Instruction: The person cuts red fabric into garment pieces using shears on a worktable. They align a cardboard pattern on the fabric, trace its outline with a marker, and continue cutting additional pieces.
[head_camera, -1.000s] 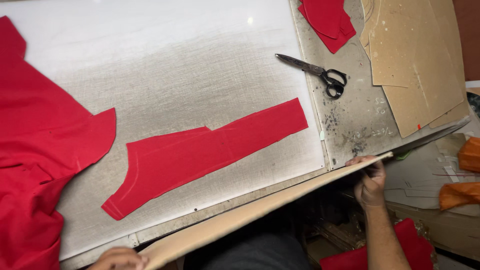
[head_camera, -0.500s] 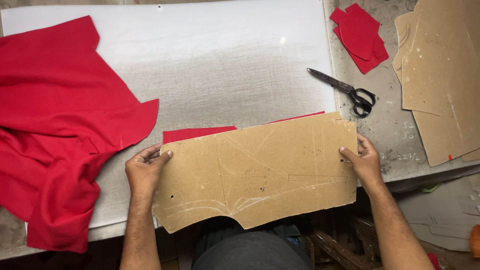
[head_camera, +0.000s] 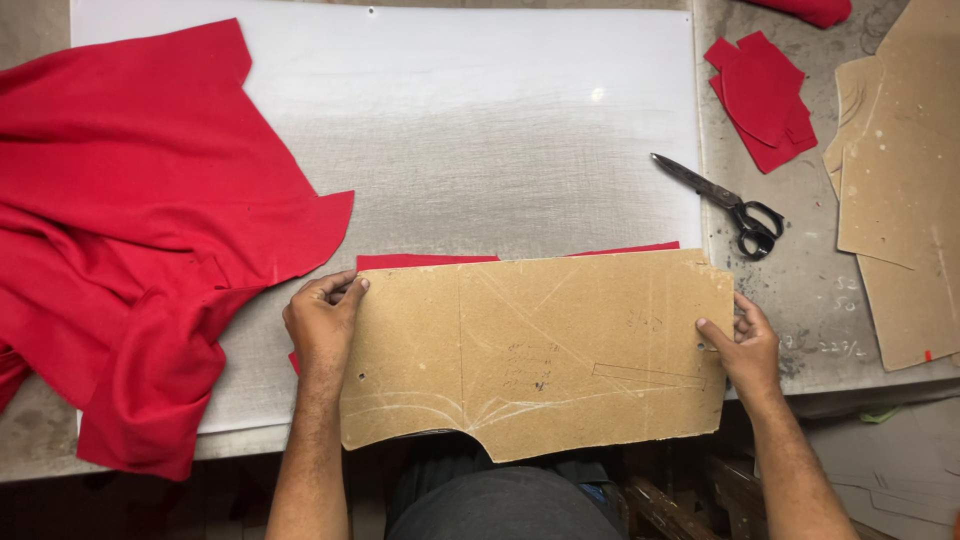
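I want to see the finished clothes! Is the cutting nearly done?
Partly. Small cut red cloth pieces are already set aside. Left hand and right hand hold a brown cardboard pattern over a red strip. The big crumpled red cloth looks uncut; black scissors lie idle.

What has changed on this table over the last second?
The cardboard pattern, held edge-on a second ago, now lies flat over the cut red piece. The left hand and right hand grip its ends. The scissors and loose red cloth stayed put.
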